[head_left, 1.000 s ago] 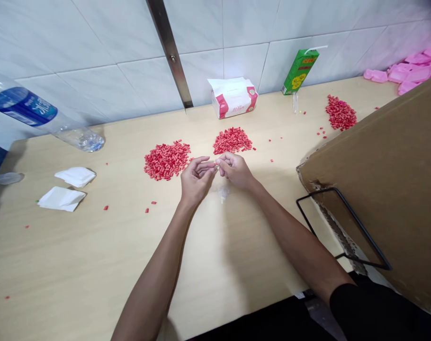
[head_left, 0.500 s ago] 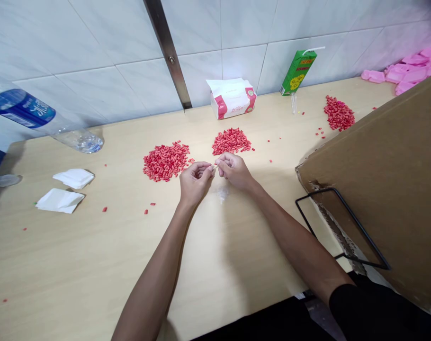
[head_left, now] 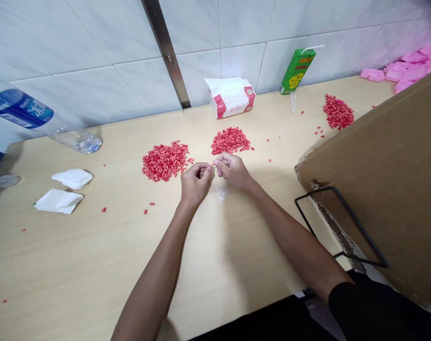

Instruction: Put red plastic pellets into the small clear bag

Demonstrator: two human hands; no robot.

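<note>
My left hand and my right hand meet above the table, just in front of the red heaps. Between their fingertips is a tiny pale piece, too small to identify. Two heaps of short red plastic pieces lie just beyond my hands: one is to the left and one is straight ahead. A third red heap lies further right. A scrap of clear film sits on the wooden tabletop just below my hands.
Two crumpled white tissues lie to the left, near a fallen water bottle. A tissue packet, green drink carton and pink pieces line the tiled wall. A cardboard box and black wire frame intrude at right.
My hands stay together with only small finger movements around the tiny piece. The whole scene shifts slightly in view as my head moves.
</note>
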